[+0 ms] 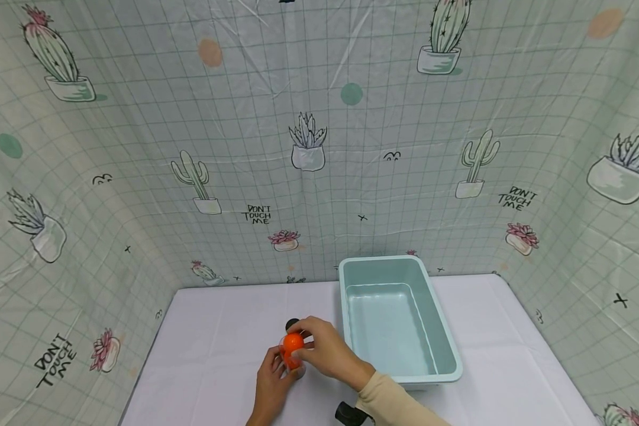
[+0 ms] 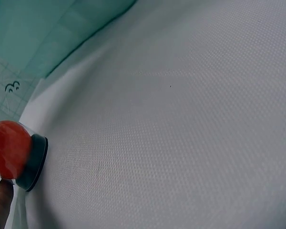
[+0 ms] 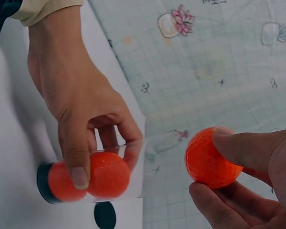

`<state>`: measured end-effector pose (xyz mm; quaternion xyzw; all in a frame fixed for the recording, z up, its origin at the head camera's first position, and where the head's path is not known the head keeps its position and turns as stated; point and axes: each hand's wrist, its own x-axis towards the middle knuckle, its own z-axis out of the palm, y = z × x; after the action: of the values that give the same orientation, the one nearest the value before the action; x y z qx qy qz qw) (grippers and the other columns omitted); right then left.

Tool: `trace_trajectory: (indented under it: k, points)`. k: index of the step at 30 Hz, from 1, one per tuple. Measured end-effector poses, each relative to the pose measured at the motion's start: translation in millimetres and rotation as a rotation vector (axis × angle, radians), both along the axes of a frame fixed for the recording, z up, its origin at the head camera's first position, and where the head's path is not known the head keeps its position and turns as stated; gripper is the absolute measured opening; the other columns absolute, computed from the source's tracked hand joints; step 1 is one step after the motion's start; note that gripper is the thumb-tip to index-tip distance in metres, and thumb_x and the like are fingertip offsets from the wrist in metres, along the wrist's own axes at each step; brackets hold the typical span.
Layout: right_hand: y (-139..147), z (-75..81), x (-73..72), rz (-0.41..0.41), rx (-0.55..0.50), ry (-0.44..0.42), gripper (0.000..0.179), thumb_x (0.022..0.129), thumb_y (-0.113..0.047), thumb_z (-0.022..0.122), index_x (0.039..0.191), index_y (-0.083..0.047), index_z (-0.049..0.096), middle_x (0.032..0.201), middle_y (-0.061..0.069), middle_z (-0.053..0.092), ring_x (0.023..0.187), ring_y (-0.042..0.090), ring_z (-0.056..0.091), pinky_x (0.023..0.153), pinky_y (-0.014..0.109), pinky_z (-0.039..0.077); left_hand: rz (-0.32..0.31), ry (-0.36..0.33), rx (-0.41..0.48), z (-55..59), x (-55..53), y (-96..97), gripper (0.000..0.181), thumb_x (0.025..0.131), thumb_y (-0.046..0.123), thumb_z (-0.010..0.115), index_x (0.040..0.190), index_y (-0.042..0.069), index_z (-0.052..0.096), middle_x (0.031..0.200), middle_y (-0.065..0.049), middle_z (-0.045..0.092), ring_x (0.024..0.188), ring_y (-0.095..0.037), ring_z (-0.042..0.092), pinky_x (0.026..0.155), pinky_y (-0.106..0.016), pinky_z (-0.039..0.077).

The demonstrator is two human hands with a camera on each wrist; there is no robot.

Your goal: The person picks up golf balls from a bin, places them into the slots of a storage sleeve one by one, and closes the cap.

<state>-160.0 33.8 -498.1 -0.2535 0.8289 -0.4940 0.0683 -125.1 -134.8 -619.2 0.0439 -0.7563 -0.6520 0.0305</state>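
Note:
My left hand point(image 1: 273, 381) grips a clear tube point(image 3: 136, 191) with a dark base point(image 3: 46, 183), standing on or just above the table. Two orange balls point(image 3: 109, 175) sit stacked inside it. Above the tube's uncovered end, apart from it in the right wrist view, my right hand point(image 3: 262, 167) pinches a dimpled orange golf ball point(image 3: 212, 157) between thumb and fingers. A black round cap point(image 1: 292, 323) lies on the table just beyond the tube. The left wrist view catches only the tube's lower end, an orange ball point(image 2: 9, 149) and a fingertip.
A pale blue-green bin point(image 1: 454, 349) stands to the right of my hands, with bare floor visible inside. A white cloth covers the table point(image 1: 207, 349). Cactus-print curtains point(image 1: 245, 177) hang behind and along both sides.

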Motion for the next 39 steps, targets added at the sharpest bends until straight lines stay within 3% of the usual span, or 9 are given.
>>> trace_trajectory:
  k: [21, 28, 39]
  points:
    - [-15, -15.0, 2.3, -0.071, 0.061, 0.093, 0.034, 0.087, 0.0, 0.084, 0.119, -0.005, 0.073, 0.112, 0.004, 0.071, 0.102, 0.016, 0.068, 0.084, 0.025, 0.063, -0.022, 0.023, -0.001, -3.5, -1.4, -2.0, 0.054, 0.087, 0.005, 0.086, 0.131, -0.003, 0.055, 0.139, -0.027, 0.062, 0.133, -0.043, 0.061, 0.11, -0.044, 0.054]
    - [-18, -17.8, 3.2, -0.087, 0.087, 0.13, 0.034, 0.086, 0.002, 0.084, 0.117, -0.005, 0.074, 0.114, 0.005, 0.072, 0.104, 0.016, 0.066, 0.087, 0.025, 0.062, -0.015, 0.046, 0.008, -2.5, 0.5, -2.0, 0.052, 0.087, 0.001, 0.085, 0.131, -0.003, 0.056, 0.137, -0.023, 0.064, 0.13, -0.034, 0.064, 0.109, -0.038, 0.056]
    - [-18, -22.4, 3.9, -0.084, 0.056, 0.145, 0.031, 0.089, 0.004, 0.079, 0.118, -0.004, 0.073, 0.114, 0.006, 0.071, 0.105, 0.018, 0.065, 0.086, 0.028, 0.063, -0.019, 0.047, 0.005, -1.4, 1.1, -2.2, 0.051, 0.087, -0.004, 0.082, 0.13, -0.003, 0.055, 0.139, -0.023, 0.061, 0.135, -0.041, 0.06, 0.11, -0.044, 0.055]
